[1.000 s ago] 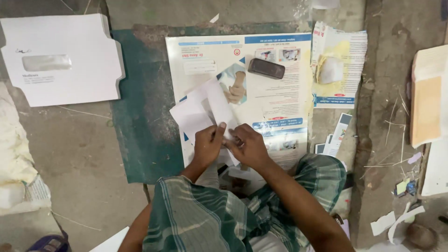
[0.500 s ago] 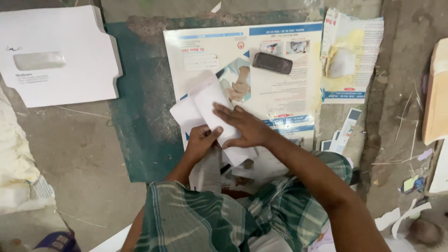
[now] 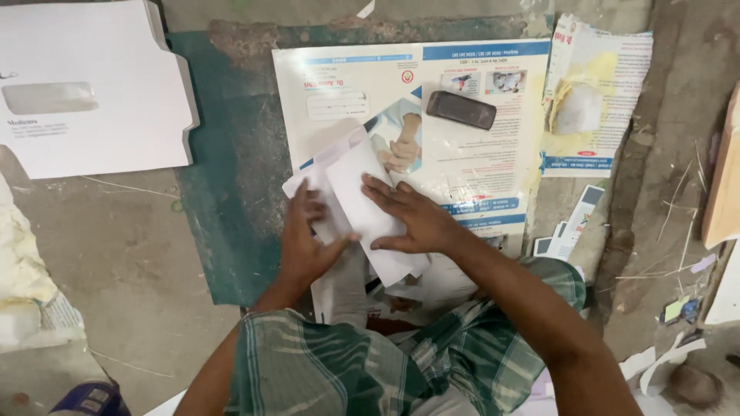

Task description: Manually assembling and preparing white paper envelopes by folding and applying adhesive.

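Head view: right hand (image 3: 416,219) flat, fingers spread, pressing white folded paper (image 3: 362,204) at centre of printed poster (image 3: 470,131). Left hand (image 3: 304,246) at 8 o'clock of paper, palm open on its edge; grasping nothing. Best kept pinned, crease pressed evenly outward. Paper plain white, narrow, slanted toward 11 o'clock. Black phone (image 3: 461,109) at 1 o'clock; windowed envelope (image 3: 92,92) at 10 o'clock.
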